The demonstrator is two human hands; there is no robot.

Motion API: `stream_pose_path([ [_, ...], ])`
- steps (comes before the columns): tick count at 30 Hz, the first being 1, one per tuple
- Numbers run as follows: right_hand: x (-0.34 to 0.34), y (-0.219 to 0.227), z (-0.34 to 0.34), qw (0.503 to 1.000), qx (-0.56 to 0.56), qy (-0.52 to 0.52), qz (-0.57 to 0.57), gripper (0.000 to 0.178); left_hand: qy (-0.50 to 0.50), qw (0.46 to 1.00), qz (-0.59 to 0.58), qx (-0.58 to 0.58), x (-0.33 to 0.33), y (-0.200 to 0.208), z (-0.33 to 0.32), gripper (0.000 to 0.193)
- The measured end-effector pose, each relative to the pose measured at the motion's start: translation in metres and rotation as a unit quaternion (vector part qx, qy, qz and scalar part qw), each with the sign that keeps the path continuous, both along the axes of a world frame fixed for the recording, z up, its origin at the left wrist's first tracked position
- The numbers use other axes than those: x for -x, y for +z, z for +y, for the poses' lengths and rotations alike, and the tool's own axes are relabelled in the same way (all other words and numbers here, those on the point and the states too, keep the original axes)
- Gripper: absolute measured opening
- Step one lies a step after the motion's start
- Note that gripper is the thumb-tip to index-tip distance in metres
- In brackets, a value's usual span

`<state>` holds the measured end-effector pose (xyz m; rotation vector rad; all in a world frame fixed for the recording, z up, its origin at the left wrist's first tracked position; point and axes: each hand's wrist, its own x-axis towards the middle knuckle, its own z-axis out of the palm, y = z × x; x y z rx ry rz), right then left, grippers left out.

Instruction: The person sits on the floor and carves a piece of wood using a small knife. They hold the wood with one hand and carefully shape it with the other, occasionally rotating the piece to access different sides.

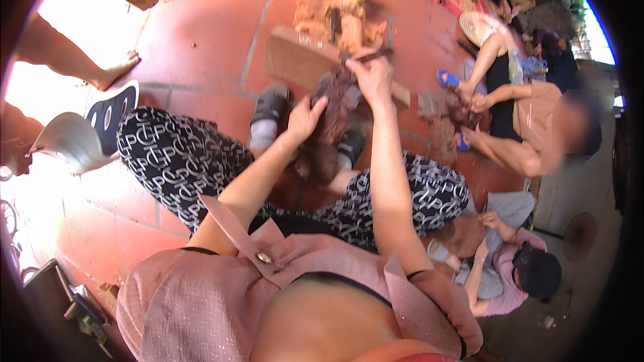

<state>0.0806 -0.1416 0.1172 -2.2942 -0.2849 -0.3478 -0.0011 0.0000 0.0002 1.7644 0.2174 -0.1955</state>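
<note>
This is looking like a carving workshop: the person's left hand (pixel 306 118) and right hand (pixel 373 82) are working on a dark carving (pixel 333 104) above a red tile floor (pixel 208 40), where a tan carving (pixel 345 23) is lying just beside a wooden board (pixel 295 59). Nearby, a person in a tan top (pixel 539 110) and another in a mauve top (pixel 506 302) are sitting low, bending over brown pieces (pixel 461 110). Daylight is flooding in at the left, suggesting a partly open space.
</note>
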Motion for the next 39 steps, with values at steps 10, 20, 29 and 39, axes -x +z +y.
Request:
stream_pose_path([
  [10, -0.009, -0.026, -0.007, 0.995, 0.073, 0.009, -0.070, 0.010, 0.006, 0.996, -0.014, -0.086, 0.005, 0.012, 0.002, 0.061],
  [20, -0.012, -0.014, -0.004, 0.995, 0.074, 0.019, -0.063, 0.011, -0.006, 0.996, -0.013, -0.090, 0.005, 0.007, 0.006, 0.066],
  [29, -0.018, -0.011, -0.007, 0.978, 0.182, 0.048, -0.085, 0.018, 0.009, 0.997, -0.048, -0.058, 0.007, -0.012, 0.006, 0.061],
  [39, -0.020, -0.005, -0.007, 0.970, 0.239, 0.038, -0.014, 0.014, -0.021, 0.998, -0.024, -0.062, 0.006, -0.011, 0.009, 0.062],
])
